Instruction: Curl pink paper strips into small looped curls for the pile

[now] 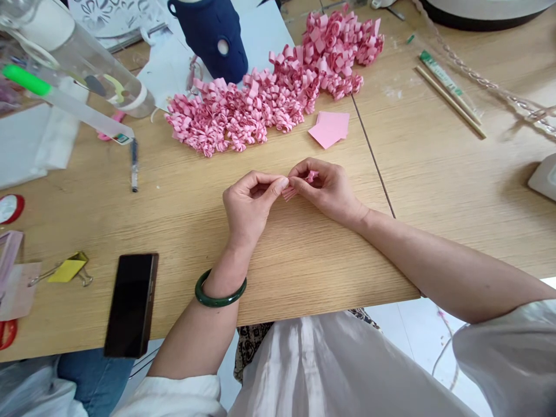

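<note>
Pink and papery: observed a fringed strip (289, 193) pinched in the fingertip grip of left hand (244, 201) and right hand (330, 186), seven o'clock from pink squares (332, 128), judged light and easily torn, best taken by its edge.

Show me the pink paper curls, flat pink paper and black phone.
Pink paper curls (274, 92), head view: middle of the heap.
Flat pink paper (330, 128), head view: top sheet's middle.
Black phone (131, 304), head view: middle of the screen.
</note>
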The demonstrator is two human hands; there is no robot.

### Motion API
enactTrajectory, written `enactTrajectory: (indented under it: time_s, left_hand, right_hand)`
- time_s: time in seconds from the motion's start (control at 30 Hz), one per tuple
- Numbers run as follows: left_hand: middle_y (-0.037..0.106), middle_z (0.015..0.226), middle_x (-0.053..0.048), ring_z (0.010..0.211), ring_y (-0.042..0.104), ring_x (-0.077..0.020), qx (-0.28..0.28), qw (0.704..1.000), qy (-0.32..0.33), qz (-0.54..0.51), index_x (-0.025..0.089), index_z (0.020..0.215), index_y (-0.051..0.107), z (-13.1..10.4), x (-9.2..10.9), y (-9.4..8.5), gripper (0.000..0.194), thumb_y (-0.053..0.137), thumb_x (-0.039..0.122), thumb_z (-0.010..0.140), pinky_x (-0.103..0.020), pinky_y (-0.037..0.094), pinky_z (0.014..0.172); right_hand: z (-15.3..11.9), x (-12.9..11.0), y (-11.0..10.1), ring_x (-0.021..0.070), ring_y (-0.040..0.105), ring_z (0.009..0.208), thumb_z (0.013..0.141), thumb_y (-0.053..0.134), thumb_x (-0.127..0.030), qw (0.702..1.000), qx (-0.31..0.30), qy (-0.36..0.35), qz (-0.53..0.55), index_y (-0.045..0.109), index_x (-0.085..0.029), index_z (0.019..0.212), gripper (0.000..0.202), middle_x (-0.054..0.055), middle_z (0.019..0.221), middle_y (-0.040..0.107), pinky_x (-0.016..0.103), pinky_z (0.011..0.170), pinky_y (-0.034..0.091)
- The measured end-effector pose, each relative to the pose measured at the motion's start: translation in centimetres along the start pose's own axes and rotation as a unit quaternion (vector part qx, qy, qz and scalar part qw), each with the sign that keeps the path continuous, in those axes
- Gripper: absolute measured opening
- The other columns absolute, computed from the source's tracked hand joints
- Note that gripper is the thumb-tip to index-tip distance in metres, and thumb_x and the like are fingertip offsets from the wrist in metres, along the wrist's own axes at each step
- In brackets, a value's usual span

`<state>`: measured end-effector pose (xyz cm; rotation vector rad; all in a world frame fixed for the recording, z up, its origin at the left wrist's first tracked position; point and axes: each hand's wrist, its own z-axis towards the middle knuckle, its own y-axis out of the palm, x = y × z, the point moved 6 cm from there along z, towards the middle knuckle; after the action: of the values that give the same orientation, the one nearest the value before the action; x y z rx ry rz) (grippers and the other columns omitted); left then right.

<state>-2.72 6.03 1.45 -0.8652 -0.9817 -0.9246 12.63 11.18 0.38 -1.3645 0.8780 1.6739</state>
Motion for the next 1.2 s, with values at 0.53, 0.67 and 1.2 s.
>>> enactTrajectory:
  time_s: [0.53, 0.67, 1.2]
  left_hand:
    - [0.084, 0.094, -0.006, 0.088, 0.079, -0.0193, -0.037, 0.997, -0.066, -0.022, 0.023, 0.092, 0.086, -0.1, -0.5, 0.5, 0.037, 0.076, 0.059, 0.093, -0.030, 0.064, 0.082]
    - [0.082, 0.084, -0.003, 0.080, 0.075, -0.0163, -0.024, 0.999, -0.046, 0.009, 0.024, 0.088, 0.087, -0.1, -0.4, 0.2, 0.029, 0.080, 0.053, 0.091, -0.027, 0.061, 0.080]
    - [0.080, 0.076, 0.000, 0.071, 0.072, -0.0140, -0.008, 0.999, -0.041, 0.006, 0.022, 0.081, 0.083, 0.0, -0.7, 0.1, 0.027, 0.083, 0.048, 0.088, -0.025, 0.058, 0.070]
  right_hand:
    - [0.0, 0.4, -0.3, 0.0156, 0.070, 0.077, 0.094, 0.080, -0.042, 0.998, 0.046, 0.020, -0.038, 0.064, -0.020, 0.083, 0.029, 0.002, 0.079, 0.071, 0.028, 0.072, 0.062]
    - [-0.1, 0.5, -0.3, 0.0167, 0.070, 0.078, 0.093, 0.080, -0.041, 0.997, 0.053, 0.025, -0.050, 0.064, -0.020, 0.082, 0.028, 0.003, 0.078, 0.070, 0.028, 0.070, 0.061]
    - [0.0, 0.7, -0.1, 0.0154, 0.070, 0.076, 0.093, 0.080, -0.036, 0.998, 0.032, 0.040, -0.048, 0.066, -0.020, 0.083, 0.024, 0.003, 0.077, 0.073, 0.026, 0.069, 0.059]
